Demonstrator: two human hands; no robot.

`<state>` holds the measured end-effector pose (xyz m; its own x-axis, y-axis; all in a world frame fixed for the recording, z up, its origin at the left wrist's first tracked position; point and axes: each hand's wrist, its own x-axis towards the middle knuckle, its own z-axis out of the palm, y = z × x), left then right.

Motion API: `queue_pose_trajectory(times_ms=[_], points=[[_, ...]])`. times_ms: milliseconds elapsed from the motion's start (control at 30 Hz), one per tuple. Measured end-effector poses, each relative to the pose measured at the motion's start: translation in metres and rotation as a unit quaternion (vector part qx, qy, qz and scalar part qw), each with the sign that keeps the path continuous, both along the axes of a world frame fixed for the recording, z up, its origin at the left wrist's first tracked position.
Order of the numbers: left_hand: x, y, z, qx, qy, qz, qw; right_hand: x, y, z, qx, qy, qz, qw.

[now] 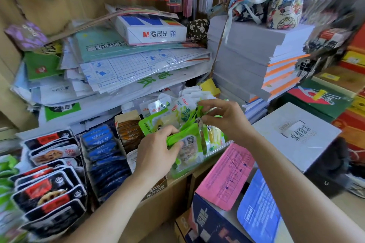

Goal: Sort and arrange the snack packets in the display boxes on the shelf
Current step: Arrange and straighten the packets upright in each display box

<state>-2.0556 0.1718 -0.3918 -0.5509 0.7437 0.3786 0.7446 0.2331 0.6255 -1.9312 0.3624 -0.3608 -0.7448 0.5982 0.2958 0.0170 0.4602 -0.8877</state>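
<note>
We grip a green packet in our left hand while our right hand pinches the packets standing just behind it.

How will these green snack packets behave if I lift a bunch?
Probably floppy: the green snack packets bend and fan out in the left hand. Likely slippery, given their glossy film. Seemingly light: right hand pinches one.
</note>
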Motion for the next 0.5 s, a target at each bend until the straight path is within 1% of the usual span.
queue_pose_trajectory(times_ms=[67,133,333,433,500], points=[[-0.002,-0.002,0.0,0.009,-0.012,0.01,1.0,0.006,0.003,-0.005,-0.056,0.016,-0.021,0.998],[-0.003,-0.004,-0.002,0.017,-0.04,0.014,0.999,0.01,0.006,-0.009,-0.076,0.002,-0.031,0.997],[-0.003,-0.013,-0.009,0.034,-0.127,0.036,0.991,0.0,0.002,-0.013,0.006,-0.094,-0.004,0.996],[-0.004,-0.015,-0.007,0.032,-0.166,0.02,0.985,-0.009,-0.002,-0.011,0.005,-0.113,0.02,0.993],[-0.005,-0.017,-0.005,0.027,-0.172,0.007,0.985,-0.014,-0.002,-0.011,-0.006,-0.117,0.02,0.993]])
